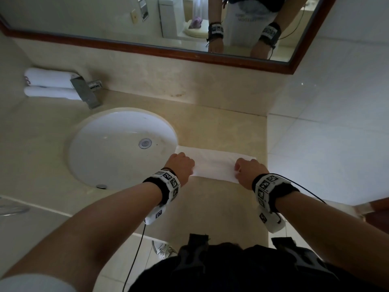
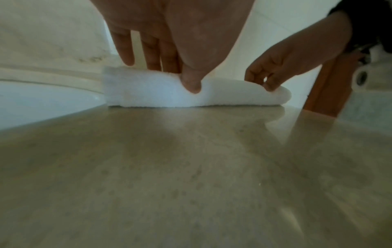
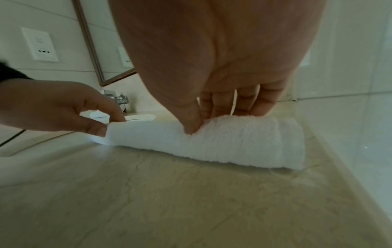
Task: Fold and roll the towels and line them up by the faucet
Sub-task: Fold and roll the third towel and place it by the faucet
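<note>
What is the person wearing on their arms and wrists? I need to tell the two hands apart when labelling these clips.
Forearms are bare. The left hand and the right hand each have a black wristband carrying white blocks printed with black square markers. A thin black cable runs from each band.

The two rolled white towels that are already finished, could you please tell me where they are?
In the head view the two rolled white towels lie side by side at the far left of the beige counter, behind the chrome faucet, against the backsplash.
</note>
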Motion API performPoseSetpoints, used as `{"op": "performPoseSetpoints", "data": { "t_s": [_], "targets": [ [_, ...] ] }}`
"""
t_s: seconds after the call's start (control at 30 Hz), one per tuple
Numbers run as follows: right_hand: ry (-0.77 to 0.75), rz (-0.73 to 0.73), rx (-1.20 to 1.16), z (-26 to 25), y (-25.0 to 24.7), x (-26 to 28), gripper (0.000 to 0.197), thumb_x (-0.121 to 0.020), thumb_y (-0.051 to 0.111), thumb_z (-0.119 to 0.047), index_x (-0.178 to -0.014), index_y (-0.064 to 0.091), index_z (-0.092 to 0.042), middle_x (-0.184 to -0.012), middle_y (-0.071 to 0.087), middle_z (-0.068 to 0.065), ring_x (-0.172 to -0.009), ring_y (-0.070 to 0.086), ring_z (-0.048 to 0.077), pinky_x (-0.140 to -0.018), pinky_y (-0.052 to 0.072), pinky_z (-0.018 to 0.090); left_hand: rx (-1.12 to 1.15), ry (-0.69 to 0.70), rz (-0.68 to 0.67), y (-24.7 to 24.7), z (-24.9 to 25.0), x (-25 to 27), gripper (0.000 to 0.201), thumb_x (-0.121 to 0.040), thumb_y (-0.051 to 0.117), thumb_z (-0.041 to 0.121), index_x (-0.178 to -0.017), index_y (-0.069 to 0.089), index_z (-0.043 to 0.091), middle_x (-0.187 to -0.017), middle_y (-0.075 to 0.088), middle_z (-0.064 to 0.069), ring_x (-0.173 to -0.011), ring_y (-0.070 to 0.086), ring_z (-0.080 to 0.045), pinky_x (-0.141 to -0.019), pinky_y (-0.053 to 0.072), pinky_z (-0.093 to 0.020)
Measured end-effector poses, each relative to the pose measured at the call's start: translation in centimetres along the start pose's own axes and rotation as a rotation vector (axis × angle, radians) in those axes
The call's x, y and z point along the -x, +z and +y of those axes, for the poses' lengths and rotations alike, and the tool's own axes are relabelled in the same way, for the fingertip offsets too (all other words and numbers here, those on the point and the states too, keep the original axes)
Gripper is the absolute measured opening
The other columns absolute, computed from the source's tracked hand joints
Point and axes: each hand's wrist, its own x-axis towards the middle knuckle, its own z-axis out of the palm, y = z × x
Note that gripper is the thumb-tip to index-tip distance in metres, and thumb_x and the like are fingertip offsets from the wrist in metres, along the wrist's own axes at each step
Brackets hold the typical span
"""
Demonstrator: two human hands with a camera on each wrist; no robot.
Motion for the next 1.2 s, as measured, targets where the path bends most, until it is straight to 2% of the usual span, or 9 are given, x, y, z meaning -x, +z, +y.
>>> {"op": "performPoseSetpoints", "data": {
  "t_s": [0.13,0.23,0.4,0.47,0.67,0.77,0.87,1.03,1.2],
  "targets": [
    [0.02,0.013,-0.054,0.2,-0.2,-0.5,0.014,-0.088,0.054,-0.035,-0.101,0.058,-0.032,-0.116,0.056,0.004,-0.109,0.051,0.025,-0.093,0.046,0.035,0.107,-0.019,0.023,-0.1,-0.8,-0.7,0.014,-0.092,0.047,0.022,-0.103,0.055,0.021,-0.1,0.064,-0.002,-0.102,0.049,-0.023,-0.086,0.038,-0.033],
    [0.005,0.066,-0.078,-0.3,-0.4,-0.7,0.019,-0.091,0.056,-0.026,-0.104,0.068,-0.02,-0.116,0.056,0.006,-0.112,0.052,0.026,-0.092,0.045,0.032,0.092,-0.042,0.06,0.0,-0.7,-0.9,0.02,-0.093,0.047,0.027,-0.104,0.063,0.022,-0.109,0.056,-0.002,-0.109,0.044,-0.024,-0.088,0.037,-0.034],
    [-0.028,0.151,-0.109,-0.7,0.5,-0.3,0.019,-0.093,0.047,-0.012,-0.107,0.057,-0.017,-0.113,0.058,0.003,-0.102,0.056,0.023,-0.105,0.037,0.037,0.069,-0.057,0.054,-0.3,-0.3,-1.0,0.025,-0.093,0.046,0.02,-0.105,0.067,0.024,-0.114,0.05,-0.003,-0.113,0.041,-0.025,-0.09,0.037,-0.035],
    [-0.071,0.152,-0.06,-0.8,0.8,-0.1,0.021,-0.092,0.044,-0.008,-0.107,0.056,-0.015,-0.111,0.056,0.005,-0.099,0.057,0.023,-0.104,0.037,0.039,0.021,-0.034,0.041,-0.6,0.0,-0.9,0.025,-0.092,0.044,0.016,-0.106,0.065,0.022,-0.112,0.053,-0.003,-0.11,0.045,-0.025,-0.089,0.038,-0.035],
    [-0.167,0.164,0.004,-0.5,1.4,0.6,0.033,-0.088,0.055,-0.037,-0.112,0.056,-0.014,-0.112,0.053,0.003,-0.107,0.051,0.022,-0.095,0.045,0.035,-0.069,0.009,0.07,-0.9,0.4,-0.4,0.021,-0.091,0.041,0.012,-0.102,0.059,0.017,-0.104,0.061,-0.004,-0.101,0.052,-0.025,-0.084,0.038,-0.033],
    [-0.172,0.169,0.055,-0.7,1.6,0.5,0.029,-0.089,0.056,-0.029,-0.113,0.057,-0.012,-0.116,0.052,0.006,-0.111,0.048,0.023,-0.093,0.046,0.035,-0.118,0.07,0.062,-0.7,1.1,0.1,0.023,-0.092,0.04,0.016,-0.102,0.061,0.013,-0.108,0.06,-0.006,-0.105,0.05,-0.025,-0.089,0.036,-0.034],
    [-0.156,0.2,0.061,-1.0,1.9,0.3,0.023,-0.092,0.049,-0.022,-0.108,0.06,-0.009,-0.115,0.051,0.007,-0.111,0.047,0.024,-0.09,0.047,0.035,-0.066,0.03,0.102,0.0,1.7,0.5,0.024,-0.092,0.044,0.024,-0.106,0.058,0.01,-0.116,0.054,-0.008,-0.108,0.047,-0.026,-0.091,0.036,-0.035],
    [-0.145,0.2,0.057,-0.6,2.4,0.0,0.025,-0.097,0.042,-0.021,-0.105,0.062,-0.009,-0.116,0.05,0.007,-0.111,0.044,0.024,-0.089,0.045,0.033,-0.065,0.002,0.139,-0.1,1.6,0.5,0.024,-0.092,0.039,0.008,-0.109,0.055,0.006,-0.121,0.049,-0.012,-0.113,0.044,-0.029,-0.09,0.037,-0.036],
    [-0.159,0.257,0.154,-0.2,2.0,-0.3,0.029,-0.096,0.041,-0.026,-0.119,0.058,-0.018,-0.115,0.059,0.002,-0.115,0.042,0.025,-0.094,0.037,0.033,-0.035,0.018,0.098,-0.3,1.3,-0.1,0.026,-0.086,0.043,0.005,-0.108,0.057,0.007,-0.119,0.048,-0.01,-0.114,0.041,-0.028,-0.091,0.038,-0.034]
  ]
}}
